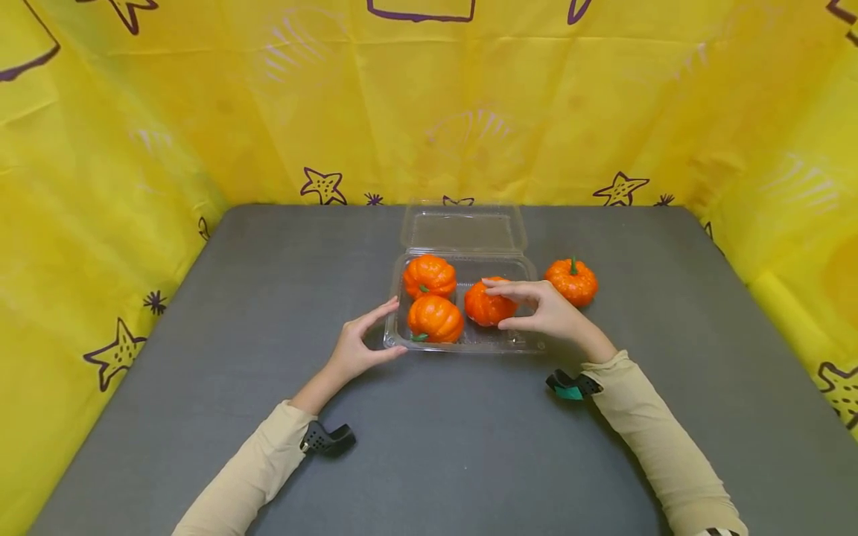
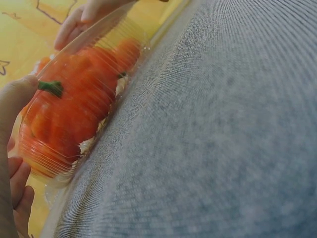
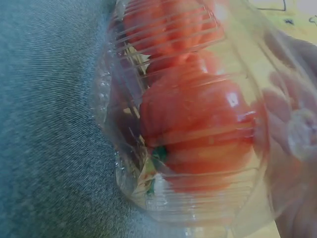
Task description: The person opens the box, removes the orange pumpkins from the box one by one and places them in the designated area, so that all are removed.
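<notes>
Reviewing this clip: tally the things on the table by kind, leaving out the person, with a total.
Clear plastic container with open lid: 1
Orange pumpkins: 4 (3 inside the container, 1 outside it on the right)
Total: 5

Yellow printed cloth (image 1: 375, 104) walls a grey table (image 1: 462, 447) into a booth.

On my remote feed, the head camera looks forward and down across the gray tabletop (image 1: 462, 447) to yellow starfish-print cloth (image 1: 375, 104); my two wrist views, tilted and low, face the clear clamshell container (image 1: 482, 348) from its near side, the right one closer, both sharing its orange pumpkins (image 1: 436, 318).
</notes>
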`<state>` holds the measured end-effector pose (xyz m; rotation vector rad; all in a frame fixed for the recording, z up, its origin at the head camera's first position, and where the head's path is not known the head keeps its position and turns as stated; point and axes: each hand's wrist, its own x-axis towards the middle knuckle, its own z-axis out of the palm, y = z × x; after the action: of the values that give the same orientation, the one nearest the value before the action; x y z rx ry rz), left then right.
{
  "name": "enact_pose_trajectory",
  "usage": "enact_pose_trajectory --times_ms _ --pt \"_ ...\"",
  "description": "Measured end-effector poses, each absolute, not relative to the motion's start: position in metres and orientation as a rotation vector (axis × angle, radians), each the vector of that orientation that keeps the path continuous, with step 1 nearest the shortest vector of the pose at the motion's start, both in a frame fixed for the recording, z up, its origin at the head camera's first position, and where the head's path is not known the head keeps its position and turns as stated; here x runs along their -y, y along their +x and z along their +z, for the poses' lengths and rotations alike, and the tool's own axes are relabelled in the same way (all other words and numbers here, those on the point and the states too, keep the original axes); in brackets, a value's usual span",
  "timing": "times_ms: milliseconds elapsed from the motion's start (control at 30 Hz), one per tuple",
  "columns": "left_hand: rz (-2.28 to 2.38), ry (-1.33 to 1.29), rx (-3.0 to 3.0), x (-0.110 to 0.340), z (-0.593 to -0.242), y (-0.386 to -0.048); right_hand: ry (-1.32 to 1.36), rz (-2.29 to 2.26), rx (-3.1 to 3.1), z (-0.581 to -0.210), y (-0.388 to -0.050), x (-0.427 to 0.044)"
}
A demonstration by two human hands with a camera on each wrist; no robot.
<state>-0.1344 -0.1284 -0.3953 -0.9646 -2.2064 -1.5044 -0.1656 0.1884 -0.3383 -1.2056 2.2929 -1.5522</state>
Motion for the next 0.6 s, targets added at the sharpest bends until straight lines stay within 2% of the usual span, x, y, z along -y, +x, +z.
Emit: enact_pose_trajectory --times_ms 600 --pt "-1.521 -0.967 2.207 0.128 -0.397 -0.136 -1.286 -1.485 -2.387 -0.334 -0.183 -0.183"
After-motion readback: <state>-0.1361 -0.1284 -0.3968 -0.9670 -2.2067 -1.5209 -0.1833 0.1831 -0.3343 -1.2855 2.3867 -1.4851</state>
